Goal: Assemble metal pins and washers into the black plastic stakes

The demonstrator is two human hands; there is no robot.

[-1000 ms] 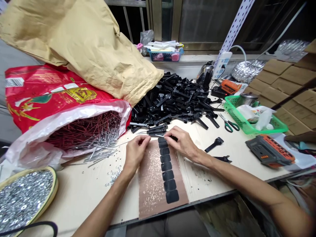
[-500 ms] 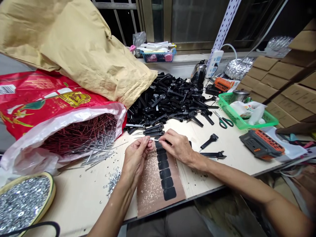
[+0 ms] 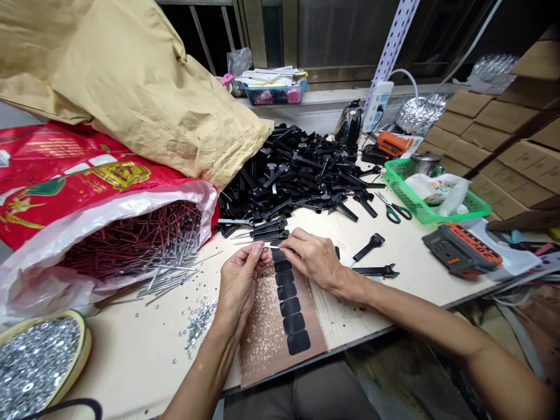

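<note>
My left hand [image 3: 241,274] and my right hand [image 3: 312,256] meet over the far end of a brown board [image 3: 262,361]. Thumb and fingertips of both are pinched on a thin, pale metal pin [image 3: 272,247], which spans the small gap between them. Part of the pin is hidden by the fingers. Down the board runs a row of black rounded-square pads [image 3: 294,322], with pale specks scattered beside it. Just beyond my hands lie several black wrench-shaped pieces [image 3: 269,228] with thin pins sticking out to the left.
A red sack [image 3: 87,175] spills long metal pins [image 3: 170,274] at left. Washers fill a dish [image 3: 39,361]; loose washers [image 3: 196,326] lie nearby. Behind is a heap of black pieces [image 3: 301,169]. Scissors [image 3: 396,210], a green basket [image 3: 433,219] and a battery pack [image 3: 461,251] sit right.
The view has shifted slightly, so the scene sits a little further left. Both hands keep nearly the same pinch on the pin.
</note>
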